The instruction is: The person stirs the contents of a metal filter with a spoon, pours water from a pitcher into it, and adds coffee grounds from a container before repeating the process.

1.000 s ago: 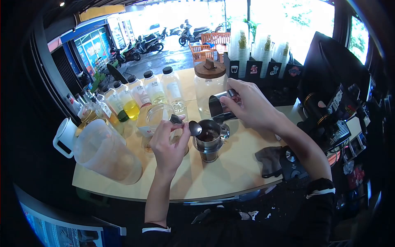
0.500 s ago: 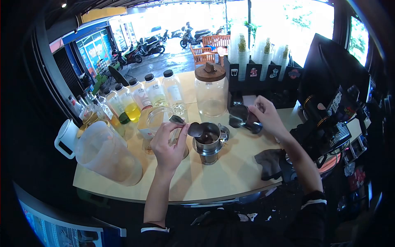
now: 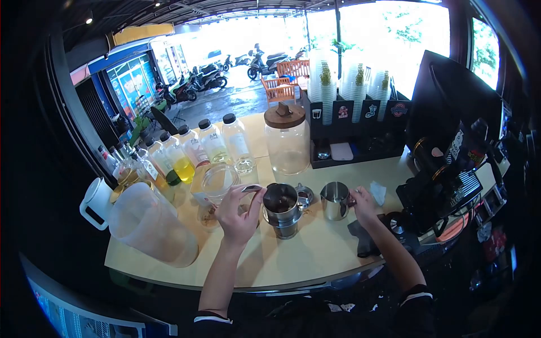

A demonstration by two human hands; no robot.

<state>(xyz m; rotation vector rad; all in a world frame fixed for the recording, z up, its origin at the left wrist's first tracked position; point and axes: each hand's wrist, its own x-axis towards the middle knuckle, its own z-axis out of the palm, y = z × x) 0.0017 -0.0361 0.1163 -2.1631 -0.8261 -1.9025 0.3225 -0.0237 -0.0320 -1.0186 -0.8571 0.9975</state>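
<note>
A metal cup with dark contents (image 3: 283, 211) stands on the wooden counter, stacked on a smaller vessel. My left hand (image 3: 239, 215) is beside its left rim, fingers pinched on a spoon (image 3: 273, 197) whose dark round end is at the cup's opening. To the right, my right hand (image 3: 363, 204) grips the handle of a steel pitcher (image 3: 336, 201), which is upright at the counter surface. An open glass jar (image 3: 220, 181) is behind my left hand.
A big translucent pitcher (image 3: 149, 225) and a white jug (image 3: 97, 203) are at the left. Bottles (image 3: 213, 141) line the back left. A wooden-lidded jar (image 3: 287, 141) stands behind the cup. Stacked plastic cups (image 3: 322, 90) and a coffee machine (image 3: 445, 180) are at the right.
The steel pitcher and my right hand have moved down to the counter, and the pitcher is now upright. My left hand has shifted slightly right, with the spoon now over the cup's rim.
</note>
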